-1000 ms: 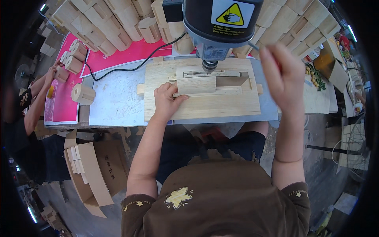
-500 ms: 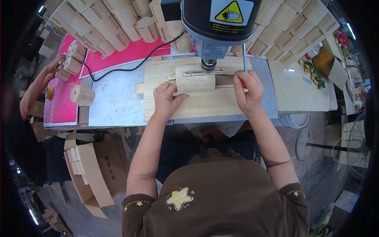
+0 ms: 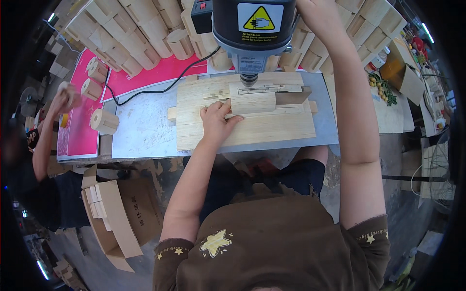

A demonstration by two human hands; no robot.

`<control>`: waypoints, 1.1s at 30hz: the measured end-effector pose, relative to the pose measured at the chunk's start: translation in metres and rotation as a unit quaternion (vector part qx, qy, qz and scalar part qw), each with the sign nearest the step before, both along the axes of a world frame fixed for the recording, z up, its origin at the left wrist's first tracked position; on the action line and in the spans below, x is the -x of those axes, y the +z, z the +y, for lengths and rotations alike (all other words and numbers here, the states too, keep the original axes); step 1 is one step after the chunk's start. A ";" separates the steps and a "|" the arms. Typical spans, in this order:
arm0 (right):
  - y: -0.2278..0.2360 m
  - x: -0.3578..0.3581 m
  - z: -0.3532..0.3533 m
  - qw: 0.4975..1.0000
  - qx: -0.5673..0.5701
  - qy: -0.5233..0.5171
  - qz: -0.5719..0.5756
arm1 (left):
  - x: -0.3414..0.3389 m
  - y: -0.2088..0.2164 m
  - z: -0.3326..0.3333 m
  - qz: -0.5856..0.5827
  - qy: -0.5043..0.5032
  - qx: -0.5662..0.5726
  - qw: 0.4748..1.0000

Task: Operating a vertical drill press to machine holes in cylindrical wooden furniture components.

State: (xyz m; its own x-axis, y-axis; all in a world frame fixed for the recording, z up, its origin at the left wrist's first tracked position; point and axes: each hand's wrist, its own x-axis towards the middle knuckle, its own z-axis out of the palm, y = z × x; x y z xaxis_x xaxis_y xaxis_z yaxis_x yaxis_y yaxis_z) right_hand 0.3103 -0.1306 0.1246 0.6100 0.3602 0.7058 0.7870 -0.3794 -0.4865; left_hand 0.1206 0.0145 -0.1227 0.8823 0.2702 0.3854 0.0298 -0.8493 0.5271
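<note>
A pale wooden block (image 3: 253,103) with a rounded front lies on a flat wooden jig board (image 3: 242,130). My left hand (image 3: 217,120) is closed at its left end, fingertips against the end and thumb along the front edge. Above the block hangs the chuck (image 3: 249,79) of a drill press (image 3: 252,26); whether a bit touches the wood I cannot see. My right hand (image 3: 316,12) is raised at the top edge, right beside the drill head. Its fingers are partly cut off and hidden, so any hold is unclear.
Stacked wooden cylinders (image 3: 141,31) line the back. Loose ones, including a cylinder (image 3: 104,121), stand at left, where a co-worker's hand (image 3: 63,99) holds another. A black cable (image 3: 160,92) crosses the table. A carton (image 3: 114,216) sits below left.
My right hand has gone up from beside the block's right end, where a metal rod showed, to the drill head. My left hand stays at the block. The co-worker's hand has lifted a cylinder.
</note>
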 end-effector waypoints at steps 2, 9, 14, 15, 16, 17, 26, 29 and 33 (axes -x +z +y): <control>0.002 0.024 -0.018 0.999 0.044 -0.020 0.025 | 0.000 -0.002 0.000 -0.008 -0.001 -0.019 1.000; -0.076 0.105 -0.060 0.995 -0.023 0.092 0.018 | 0.002 0.000 -0.001 -0.018 -0.004 -0.007 1.000; -0.157 0.098 -0.045 0.989 -0.105 0.096 -0.036 | -0.001 -0.001 -0.001 -0.030 -0.005 -0.006 1.000; -0.168 0.092 -0.041 0.987 -0.122 0.090 -0.056 | -0.002 0.000 -0.001 -0.032 -0.010 -0.005 0.999; -0.173 0.086 -0.041 0.984 -0.138 0.084 -0.077 | -0.004 0.000 -0.002 -0.022 -0.011 0.000 1.000; -0.173 0.085 -0.041 0.984 -0.138 0.084 -0.077 | -0.002 0.000 -0.001 -0.010 -0.007 0.004 1.000; -0.051 0.073 -0.036 0.991 -0.100 0.045 -0.071 | 0.002 -0.002 -0.001 -0.017 0.003 0.000 1.000; -0.015 0.025 -0.011 0.998 -0.057 -0.007 -0.001 | 0.001 0.002 -0.003 -0.005 0.015 0.017 1.000; -0.017 -0.012 0.002 0.996 -0.052 0.046 0.059 | -0.003 0.008 -0.007 0.022 0.022 0.066 0.997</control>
State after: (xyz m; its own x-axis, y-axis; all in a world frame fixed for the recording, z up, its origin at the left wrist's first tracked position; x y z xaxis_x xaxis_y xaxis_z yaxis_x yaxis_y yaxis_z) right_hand 0.3225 -0.1290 0.1080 0.6587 0.3472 0.6675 0.7511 -0.2503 -0.6109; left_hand 0.1237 0.0074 -0.1146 0.8837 0.3543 0.3060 0.0900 -0.7700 0.6316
